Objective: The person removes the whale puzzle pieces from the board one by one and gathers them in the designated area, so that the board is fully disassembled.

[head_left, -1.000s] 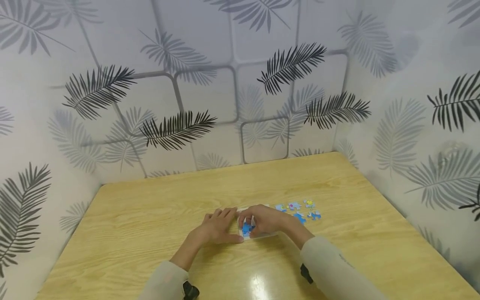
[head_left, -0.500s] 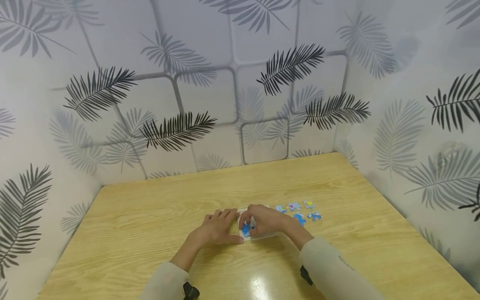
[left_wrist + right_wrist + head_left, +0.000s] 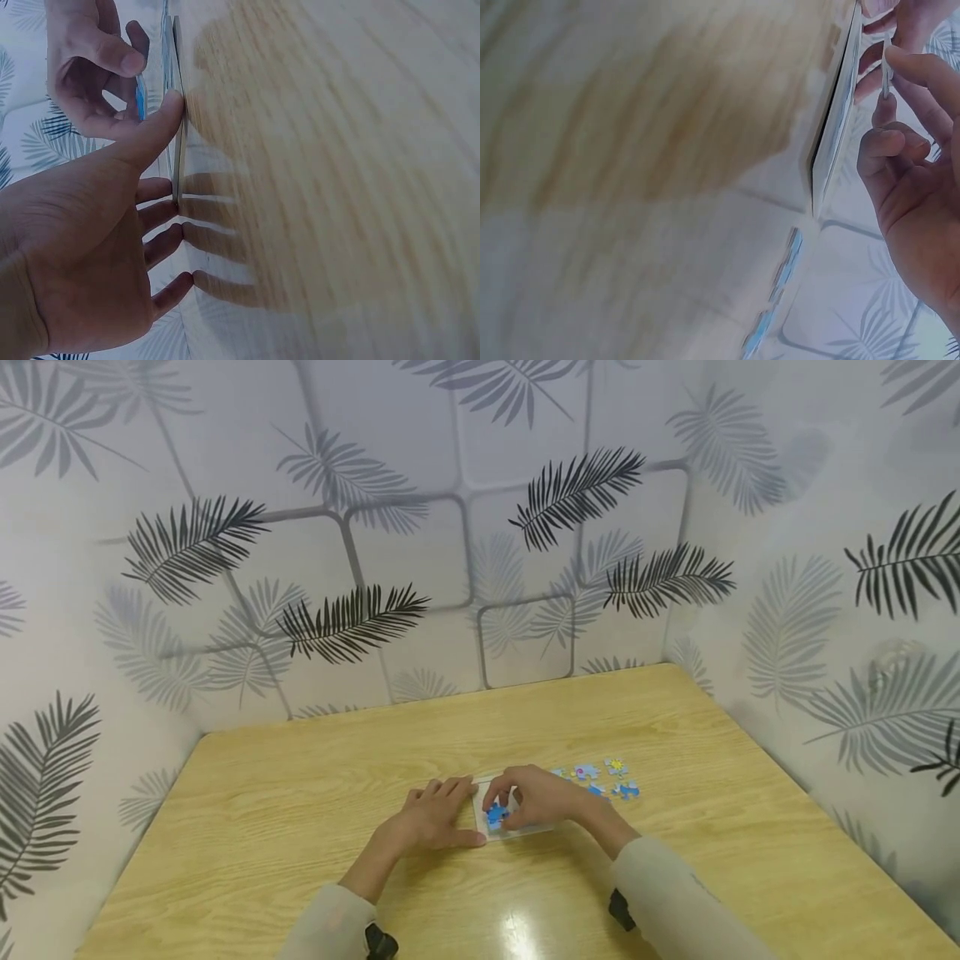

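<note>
White tray [image 3: 482, 795] edge meets the spread left hand [image 3: 438, 818], the right hand [image 3: 537, 795] pinching a blue puzzle piece [image 3: 497, 815], gap beneath.

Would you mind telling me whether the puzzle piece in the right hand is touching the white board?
Apart: the right wrist view shows a gap between the puzzle piece pinched by the right hand and the white board.

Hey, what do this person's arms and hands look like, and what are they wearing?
The left hand and right hand are ungloved. The left sleeve and right sleeve are pale beige-grey. A small black object, too unclear to name, shows beside each.
</note>
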Demonstrator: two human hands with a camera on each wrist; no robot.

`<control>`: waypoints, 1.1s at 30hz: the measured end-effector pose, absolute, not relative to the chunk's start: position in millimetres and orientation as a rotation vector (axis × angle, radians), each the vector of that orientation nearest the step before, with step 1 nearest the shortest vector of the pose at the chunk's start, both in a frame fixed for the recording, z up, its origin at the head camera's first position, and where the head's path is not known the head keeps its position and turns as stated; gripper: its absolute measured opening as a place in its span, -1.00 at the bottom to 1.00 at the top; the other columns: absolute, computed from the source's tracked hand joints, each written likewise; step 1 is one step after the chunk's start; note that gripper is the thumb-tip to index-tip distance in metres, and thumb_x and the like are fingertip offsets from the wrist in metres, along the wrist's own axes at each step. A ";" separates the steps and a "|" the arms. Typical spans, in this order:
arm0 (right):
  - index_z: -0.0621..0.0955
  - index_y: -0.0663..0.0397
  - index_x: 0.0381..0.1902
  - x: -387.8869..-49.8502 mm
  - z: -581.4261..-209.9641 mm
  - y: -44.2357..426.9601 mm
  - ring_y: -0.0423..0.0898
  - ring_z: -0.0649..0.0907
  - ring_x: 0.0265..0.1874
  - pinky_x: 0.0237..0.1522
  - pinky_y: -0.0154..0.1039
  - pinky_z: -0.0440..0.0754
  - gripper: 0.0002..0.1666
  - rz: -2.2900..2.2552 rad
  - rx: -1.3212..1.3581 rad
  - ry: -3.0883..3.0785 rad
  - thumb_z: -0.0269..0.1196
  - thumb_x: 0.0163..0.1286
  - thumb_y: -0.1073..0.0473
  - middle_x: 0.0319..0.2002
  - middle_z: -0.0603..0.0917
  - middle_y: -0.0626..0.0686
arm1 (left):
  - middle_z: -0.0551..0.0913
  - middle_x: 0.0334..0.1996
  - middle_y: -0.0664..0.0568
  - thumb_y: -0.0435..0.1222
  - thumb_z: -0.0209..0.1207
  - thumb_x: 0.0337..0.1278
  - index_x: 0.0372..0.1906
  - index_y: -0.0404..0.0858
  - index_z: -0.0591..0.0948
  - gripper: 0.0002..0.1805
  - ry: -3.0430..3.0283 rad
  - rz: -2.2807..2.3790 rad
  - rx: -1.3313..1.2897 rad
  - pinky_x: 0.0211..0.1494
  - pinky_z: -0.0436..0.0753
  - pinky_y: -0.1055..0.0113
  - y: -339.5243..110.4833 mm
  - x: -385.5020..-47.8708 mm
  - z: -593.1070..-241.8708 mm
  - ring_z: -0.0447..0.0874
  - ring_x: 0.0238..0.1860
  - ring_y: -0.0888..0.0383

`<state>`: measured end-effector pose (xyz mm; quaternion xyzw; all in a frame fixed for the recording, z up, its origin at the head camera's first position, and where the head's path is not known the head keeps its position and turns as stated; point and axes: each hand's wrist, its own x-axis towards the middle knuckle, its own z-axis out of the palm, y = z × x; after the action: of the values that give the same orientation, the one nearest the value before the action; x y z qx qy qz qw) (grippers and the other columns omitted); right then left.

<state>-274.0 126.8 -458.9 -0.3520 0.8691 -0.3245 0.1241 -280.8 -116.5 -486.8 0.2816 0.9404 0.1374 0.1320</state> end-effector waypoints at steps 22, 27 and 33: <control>0.76 -0.16 -0.04 -258.7 -459.3 186.9 -0.13 0.55 -0.35 -0.25 -0.20 0.56 -0.70 -1.023 -0.838 2.526 0.50 0.27 0.19 -0.13 0.65 -0.03 | 0.25 0.58 -0.12 0.26 0.27 0.27 0.59 -0.08 0.20 -0.04 2.733 0.356 0.833 0.40 0.24 -0.33 -115.2 -279.2 -484.9 0.24 0.49 -0.25; 0.75 -0.08 -0.05 -256.1 -458.0 202.7 -0.10 0.56 -0.37 -0.26 -0.24 0.57 -0.71 -1.064 -0.833 2.498 0.49 0.27 0.24 -0.17 0.66 0.03 | 0.25 0.56 -0.16 0.23 0.27 0.30 0.60 -0.13 0.18 -0.04 2.716 0.388 0.845 0.39 0.23 -0.36 -115.1 -276.1 -476.9 0.22 0.49 -0.29; 0.73 -0.03 -0.14 -254.2 -459.3 218.4 -0.06 0.58 -0.18 -0.09 -0.22 0.59 -0.76 -1.067 -0.824 2.486 0.51 0.24 0.24 -0.14 0.69 -0.03 | 0.22 0.58 -0.19 0.20 0.27 0.32 0.59 -0.18 0.20 -0.05 2.690 0.401 0.830 0.41 0.19 -0.35 -112.8 -267.7 -463.5 0.18 0.51 -0.30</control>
<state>-254.2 218.4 -459.3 -0.2879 0.8682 -0.3726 0.1564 -267.7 -112.8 -463.5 0.2886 0.9355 0.1395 0.1486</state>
